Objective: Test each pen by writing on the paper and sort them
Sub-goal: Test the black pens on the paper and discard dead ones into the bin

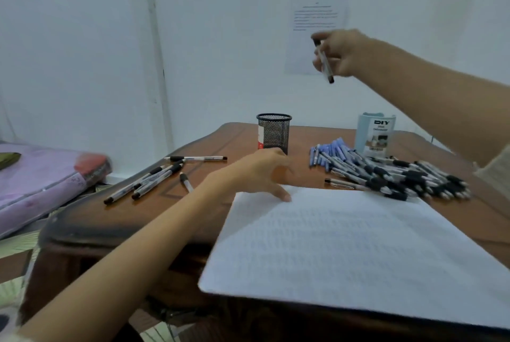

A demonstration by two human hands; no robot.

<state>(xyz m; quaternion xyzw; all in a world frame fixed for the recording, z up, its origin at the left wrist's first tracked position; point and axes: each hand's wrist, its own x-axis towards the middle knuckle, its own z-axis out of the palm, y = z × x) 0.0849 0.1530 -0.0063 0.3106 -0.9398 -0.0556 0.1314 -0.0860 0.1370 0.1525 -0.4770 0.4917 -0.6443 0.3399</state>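
A lined paper point(345, 245) lies on the brown wooden surface point(116, 220); the left hand point(256, 173), fingers spread, touches its far corner. Beyond sit loose pens point(149, 181) (left), a pen heap point(392, 176) and a mesh cup point(274, 133). Against the white wall point(220, 38), the raised right hand point(342, 53) pinches one pen point(324, 61).

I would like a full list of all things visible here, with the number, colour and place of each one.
paper: one, white, near right of table
pen pile: many, black, white and blue, behind the paper
loose pens: several, black-and-white, left of table
mesh cup: one, black, far middle
organiser box: one, pale blue, behind the pile
table: one, brown wood
wall sheet: one, white, printed
package: one, purple, far left
held pen: one, raised
left hand: fingertips on paper's corner
right hand: grips held pen
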